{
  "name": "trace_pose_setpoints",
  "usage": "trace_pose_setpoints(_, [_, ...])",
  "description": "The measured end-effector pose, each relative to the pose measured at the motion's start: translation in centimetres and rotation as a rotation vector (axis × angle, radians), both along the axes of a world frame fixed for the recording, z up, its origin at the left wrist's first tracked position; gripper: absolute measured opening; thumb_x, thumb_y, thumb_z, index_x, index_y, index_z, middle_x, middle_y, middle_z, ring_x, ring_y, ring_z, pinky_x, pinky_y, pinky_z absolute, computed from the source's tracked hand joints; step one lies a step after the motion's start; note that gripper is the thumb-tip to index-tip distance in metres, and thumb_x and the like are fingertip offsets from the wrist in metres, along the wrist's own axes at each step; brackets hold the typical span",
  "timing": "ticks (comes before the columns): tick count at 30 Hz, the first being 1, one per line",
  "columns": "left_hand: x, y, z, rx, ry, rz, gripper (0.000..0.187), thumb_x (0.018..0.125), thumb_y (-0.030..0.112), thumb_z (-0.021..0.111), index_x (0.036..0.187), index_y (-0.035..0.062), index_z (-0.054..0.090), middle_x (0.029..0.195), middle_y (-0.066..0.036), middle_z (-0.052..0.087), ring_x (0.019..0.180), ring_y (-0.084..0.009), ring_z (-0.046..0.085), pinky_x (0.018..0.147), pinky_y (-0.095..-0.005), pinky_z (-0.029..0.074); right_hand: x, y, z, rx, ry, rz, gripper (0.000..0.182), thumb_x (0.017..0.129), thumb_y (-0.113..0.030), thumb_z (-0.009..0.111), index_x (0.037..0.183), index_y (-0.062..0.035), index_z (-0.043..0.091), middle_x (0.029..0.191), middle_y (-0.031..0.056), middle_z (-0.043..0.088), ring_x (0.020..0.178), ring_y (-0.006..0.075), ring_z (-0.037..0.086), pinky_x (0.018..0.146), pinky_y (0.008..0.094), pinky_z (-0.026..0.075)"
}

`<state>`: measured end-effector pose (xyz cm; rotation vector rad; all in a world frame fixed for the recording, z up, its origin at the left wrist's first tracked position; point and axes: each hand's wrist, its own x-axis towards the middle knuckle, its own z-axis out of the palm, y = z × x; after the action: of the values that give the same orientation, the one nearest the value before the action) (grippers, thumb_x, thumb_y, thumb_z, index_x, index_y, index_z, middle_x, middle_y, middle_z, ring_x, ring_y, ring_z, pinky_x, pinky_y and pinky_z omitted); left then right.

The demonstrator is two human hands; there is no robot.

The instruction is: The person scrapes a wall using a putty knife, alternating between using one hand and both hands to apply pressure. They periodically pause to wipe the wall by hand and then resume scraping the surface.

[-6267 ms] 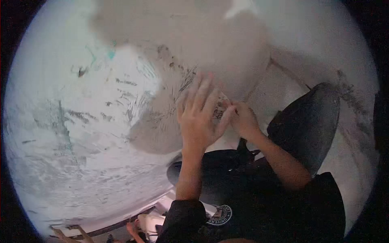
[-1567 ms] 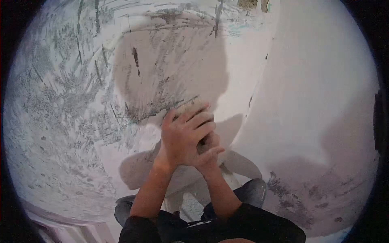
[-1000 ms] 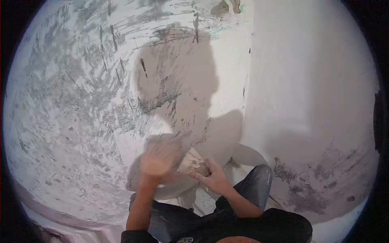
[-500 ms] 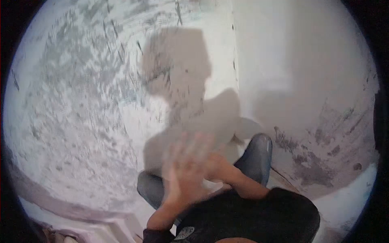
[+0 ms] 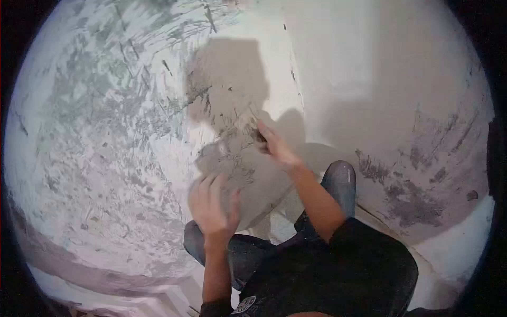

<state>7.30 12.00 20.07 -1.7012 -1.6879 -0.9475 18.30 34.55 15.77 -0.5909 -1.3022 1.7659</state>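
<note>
Head view, right hand (image 5: 277,150) with grip closed on a pale sanding pad (image 5: 249,120) pressed to the scuffed white wall (image 5: 105,132), left hand (image 5: 211,203) spread wide, holding nothing, just off the wall below.

Left hand (image 5: 211,203) motion-blurred, fingers indistinct. Right hand (image 5: 275,147) grips a small pad (image 5: 251,122), mostly covered by the fingers; material unclear. Legs partly hidden under the dark shirt (image 5: 338,269). Fisheye edge cuts off the wall (image 5: 105,132).
</note>
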Motion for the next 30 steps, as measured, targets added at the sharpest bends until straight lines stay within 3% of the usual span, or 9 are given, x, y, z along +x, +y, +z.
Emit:
trace_pose_setpoints(5, [-0.4, 9.8, 2.2, -0.178, 0.287, -0.137, 0.065, 0.077, 0.012, 0.068, 0.14, 0.0098, 0.049, 0.149, -0.008, 0.045, 0.142, -0.0285, 0.037, 0.115, -0.0473, 0.028, -7.1, 3.5, -1.1, -0.186, 0.203, -0.005, 0.035, 0.104, -0.045, 0.045, 0.11, -0.0138, 0.06, 0.09, -0.0007, 0.058, 0.079, 0.0122, 0.053, 0.075, 0.0303, 0.048])
trace_pose_setpoints(7, [-1.6, 13.1, 2.7, -0.244, 0.424, -0.169, 0.068, 0.075, 0.01, 0.068, 0.14, 0.0114, 0.049, 0.151, -0.007, 0.043, 0.143, -0.0255, 0.036, 0.117, -0.0462, 0.026, -8.2, 3.6, -2.3, 0.331, 0.361, -0.034, 0.045, 0.104, -0.046, 0.045, 0.117, -0.006, 0.059, 0.11, 0.007, 0.062, 0.105, 0.0178, 0.058, 0.09, 0.0366, 0.051])
trace_pose_setpoints(8, [-2.0, 14.8, 3.0, -0.293, 0.541, -0.193, 0.071, 0.072, 0.008, 0.068, 0.141, 0.0129, 0.049, 0.154, -0.005, 0.041, 0.145, -0.0224, 0.034, 0.119, -0.0451, 0.024, -9.2, 4.1, -1.9, 0.203, 0.352, -0.017, 0.043, 0.104, -0.04, 0.046, 0.128, -0.0046, 0.054, 0.124, 0.0122, 0.059, 0.117, 0.0234, 0.057, 0.098, 0.0398, 0.05])
trace_pose_setpoints(15, [-4.0, 18.9, 4.1, -0.522, 0.484, -0.254, 0.061, 0.072, 0.003, 0.065, 0.132, 0.0169, 0.058, 0.144, -0.003, 0.052, 0.141, -0.0228, 0.04, 0.116, -0.0459, 0.028, -7.7, 2.5, -0.1, -0.214, 0.269, -0.106, 0.045, 0.106, -0.03, 0.043, 0.141, -0.0022, 0.044, 0.135, 0.0161, 0.053, 0.121, 0.0276, 0.054, 0.103, 0.0398, 0.046])
trace_pose_setpoints(18, [-2.8, 19.7, 4.7, -0.405, 0.467, -0.241, 0.047, 0.072, 0.006, 0.066, 0.119, 0.012, 0.063, 0.13, -0.006, 0.06, 0.135, -0.0256, 0.045, 0.111, -0.0461, 0.031, -6.5, 2.5, 0.9, -0.362, 0.347, 0.033, 0.044, 0.106, -0.028, 0.043, 0.142, -0.0014, 0.042, 0.137, 0.0179, 0.051, 0.124, 0.0275, 0.052, 0.103, 0.0394, 0.045])
trace_pose_setpoints(21, [-2.5, 19.1, 3.1, -0.493, 0.423, -0.229, 0.05, 0.069, 0.009, 0.067, 0.119, 0.0134, 0.063, 0.129, -0.005, 0.06, 0.136, -0.0248, 0.045, 0.113, -0.0461, 0.028, -5.5, 1.7, 1.1, -0.327, 0.337, -0.009, 0.043, 0.101, -0.027, 0.053, 0.133, 0.0005, 0.048, 0.125, 0.0186, 0.058, 0.116, 0.0261, 0.056, 0.093, 0.0399, 0.05])
trace_pose_setpoints(23, [-2.5, 20.3, 3.8, -0.453, 0.4, -0.213, 0.051, 0.068, 0.01, 0.068, 0.119, 0.014, 0.063, 0.129, -0.004, 0.06, 0.136, -0.0246, 0.044, 0.113, -0.0462, 0.027, -6.2, 2.6, 0.8, 0.099, -0.116, -0.196, 0.042, 0.1, -0.023, 0.053, 0.133, 0.0018, 0.048, 0.123, 0.0209, 0.058, 0.112, 0.0273, 0.058, 0.093, 0.04, 0.05])
trace_pose_setpoints(26, [-2.0, 20.3, 3.2, -0.45, 0.374, -0.177, 0.058, 0.061, 0.012, 0.069, 0.118, 0.0162, 0.063, 0.13, -0.003, 0.06, 0.136, -0.024, 0.045, 0.113, -0.0448, 0.026, -5.3, 3.0, 1.8, -0.295, 0.217, 0.001, 0.043, 0.102, -0.025, 0.05, 0.132, 0.0049, 0.049, 0.125, 0.0214, 0.059, 0.112, 0.0277, 0.06, 0.092, 0.038, 0.051])
trace_pose_setpoints(30, [-1.9, 21.3, 3.4, -0.416, 0.373, -0.139, 0.063, 0.053, 0.018, 0.071, 0.115, 0.0188, 0.064, 0.129, -0.001, 0.06, 0.135, -0.0241, 0.046, 0.111, -0.0434, 0.027, -4.8, 3.7, 1.1, -0.032, 0.059, -0.017, 0.043, 0.101, -0.025, 0.051, 0.133, 0.0049, 0.049, 0.124, 0.0213, 0.06, 0.112, 0.028, 0.06, 0.093, 0.0383, 0.051])
